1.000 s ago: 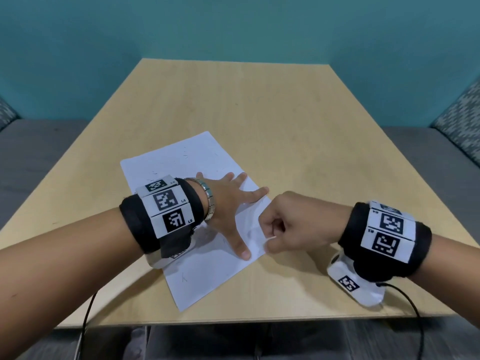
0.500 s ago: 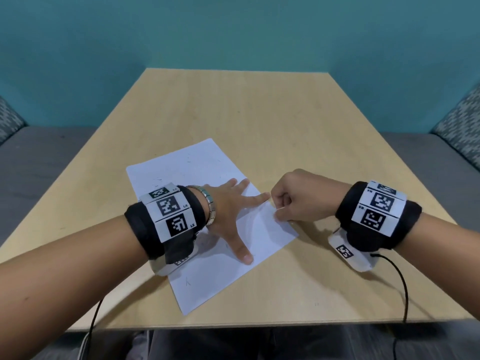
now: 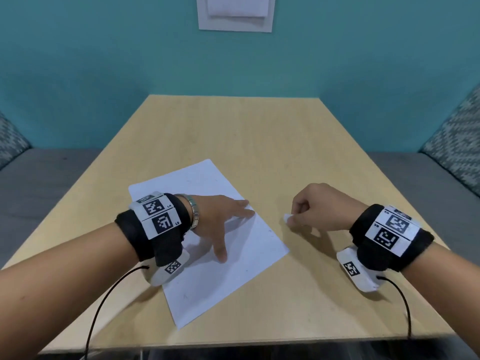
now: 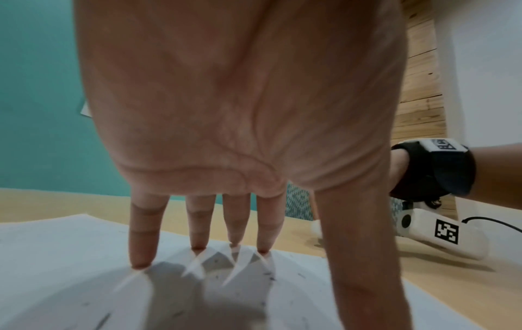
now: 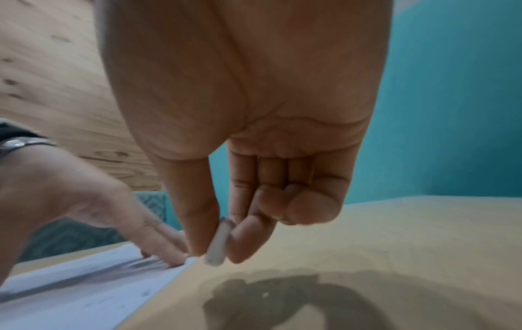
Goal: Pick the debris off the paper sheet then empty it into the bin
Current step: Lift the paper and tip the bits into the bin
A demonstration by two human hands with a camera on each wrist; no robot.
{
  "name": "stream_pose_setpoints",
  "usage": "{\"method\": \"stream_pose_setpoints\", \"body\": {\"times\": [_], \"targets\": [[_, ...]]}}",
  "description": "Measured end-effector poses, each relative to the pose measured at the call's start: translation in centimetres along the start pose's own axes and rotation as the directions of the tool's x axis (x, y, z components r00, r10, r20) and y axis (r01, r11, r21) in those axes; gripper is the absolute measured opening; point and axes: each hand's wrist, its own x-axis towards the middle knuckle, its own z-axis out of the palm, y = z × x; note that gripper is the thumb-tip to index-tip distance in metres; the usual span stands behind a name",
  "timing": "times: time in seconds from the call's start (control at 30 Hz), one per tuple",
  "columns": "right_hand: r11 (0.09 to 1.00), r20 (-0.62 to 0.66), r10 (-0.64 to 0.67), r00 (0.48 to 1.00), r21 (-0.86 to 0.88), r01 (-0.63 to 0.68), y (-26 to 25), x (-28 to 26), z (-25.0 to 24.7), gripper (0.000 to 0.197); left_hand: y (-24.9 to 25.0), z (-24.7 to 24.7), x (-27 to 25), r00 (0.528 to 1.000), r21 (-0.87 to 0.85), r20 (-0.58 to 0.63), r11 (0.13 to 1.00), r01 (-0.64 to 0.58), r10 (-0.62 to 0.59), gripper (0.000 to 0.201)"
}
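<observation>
A white paper sheet (image 3: 207,255) lies at an angle on the wooden table (image 3: 246,141), with small dark specks on it (image 4: 271,278). My left hand (image 3: 223,224) presses flat on the sheet (image 4: 70,279), fingers (image 4: 141,245) straight and spread. My right hand (image 3: 311,211) hovers over bare table to the right of the sheet, fingers curled. Thumb and forefinger pinch a small white piece of debris (image 3: 287,218), seen as a short pale stub (image 5: 217,245) in the right wrist view. No bin is in view.
A teal wall stands behind the table, with a white panel (image 3: 235,13) on it. Grey bench seats with patterned cushions (image 3: 457,157) flank the table on both sides. Black cables (image 3: 104,307) run from both wrist cameras toward the near table edge.
My right hand has drawn off the sheet's right edge to the right, over bare table, with the white piece pinched. The left hand stays flat on the paper. The head view has tilted up.
</observation>
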Motion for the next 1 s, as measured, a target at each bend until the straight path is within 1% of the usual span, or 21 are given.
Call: {"method": "stream_pose_setpoints", "body": {"times": [0.07, 0.2, 0.27, 0.33, 0.4, 0.43, 0.5, 0.53, 0.6, 0.67, 0.7, 0.77, 0.8, 0.83, 0.9, 0.93, 1.0], "targets": [[0.997, -0.025, 0.059, 0.998, 0.054, -0.058, 0.9, 0.0, -0.4, 0.015, 0.2, -0.1, 0.2, 1.000, 0.014, 0.013, 1.000, -0.014, 0.014, 0.115], [0.978, -0.091, 0.168, 0.982, 0.141, -0.155, 2.5, 0.3, -0.5, 0.019, 0.9, 0.1, 0.5, 0.998, 0.012, 0.025, 0.998, -0.055, 0.054, 0.111], [0.967, -0.067, 0.223, 0.973, 0.146, -0.211, 3.0, 0.4, -0.5, 0.019, 1.5, 0.3, 0.6, 0.996, 0.044, 0.025, 0.995, -0.091, 0.090, 0.103], [0.966, -0.057, 0.251, 0.966, 0.078, -0.246, 3.1, 0.5, -0.5, 0.017, 2.1, 0.3, 0.5, 0.989, 0.038, -0.021, 0.989, -0.146, 0.146, 0.093], [0.972, -0.121, 0.236, 0.964, 0.011, -0.237, 2.7, 0.4, -0.7, 0.018, 2.6, 0.2, 0.3, 0.972, -0.030, -0.156, 0.983, -0.183, 0.177, 0.074], [0.978, -0.159, 0.210, 0.965, 0.015, -0.210, 2.2, 0.3, -0.8, 0.018, 2.7, 0.0, 0.2, 0.955, -0.058, -0.253, 0.982, -0.178, 0.157, 0.061], [0.988, -0.187, 0.136, 0.973, 0.102, -0.118, 0.7, 0.3, -0.9, 0.016, 2.6, -0.2, 0.0, 0.898, -0.099, -0.435, 0.988, -0.120, 0.065, 0.039], [0.985, -0.185, 0.090, 0.979, 0.164, -0.060, -0.2, 0.3, -0.9, 0.014, 2.3, -0.4, 0.0, 0.867, -0.122, -0.498, 0.989, -0.088, 0.015, 0.032], [0.968, -0.181, 0.005, 0.983, 0.246, 0.040, -2.2, 0.5, -0.4, 0.009, 1.3, -0.4, -0.1, 0.826, -0.186, -0.558, 0.982, -0.030, -0.080, 0.028], [0.950, -0.181, -0.045, 0.982, 0.298, 0.099, -4.1, 1.3, 0.4, 0.006, 0.3, -0.4, -0.2, 0.812, -0.233, -0.566, 0.972, 0.006, -0.141, 0.031], [0.942, -0.175, -0.038, 0.984, 0.322, 0.094, -4.9, 1.7, 0.9, 0.007, -0.1, -0.4, -0.4, 0.808, -0.261, -0.565, 0.965, 0.016, -0.166, 0.028], [0.943, -0.164, 0.015, 0.986, 0.331, 0.041, -6.1, 2.9, 2.0, 0.014, -1.0, -0.2, -0.9, 0.792, -0.316, -0.567, 0.948, 0.044, -0.226, 0.013], [0.956, -0.162, 0.041, 0.986, 0.294, 0.008, -6.6, 3.4, 2.3, 0.019, -1.6, 0.0, -1.0, 0.783, -0.328, -0.571, 0.943, 0.057, -0.246, 0.012], [0.975, -0.152, 0.060, 0.987, 0.223, -0.025, -7.0, 3.8, 2.5, 0.019, -2.2, 0.3, -1.2, 0.778, -0.314, -0.574, 0.946, 0.080, -0.256, 0.015], [0.994, -0.107, 0.101, 0.989, 0.056, -0.096, -7.8, 4.2, 2.6, 0.016, -3.5, 0.9, -1.5, 0.766, -0.288, -0.565, 0.943, 0.166, -0.307, 0.024], [0.991, -0.069, 0.133, 0.989, -0.009, -0.133, -8.3, 4.3, 2.6, 0.019, -4.1, 1.0, -1.9, 0.760, -0.295, -0.539, 0.927, 0.234, -0.363, 0.027], [0.980, 0.007, 0.180, 0.984, -0.092, -0.179, -9.0, 4.6, 2.5, 0.029, -5.3, 1.1, -2.8, 0.755, -0.291, -0.436, 0.871, 0.395, -0.489, 0.028]]}}
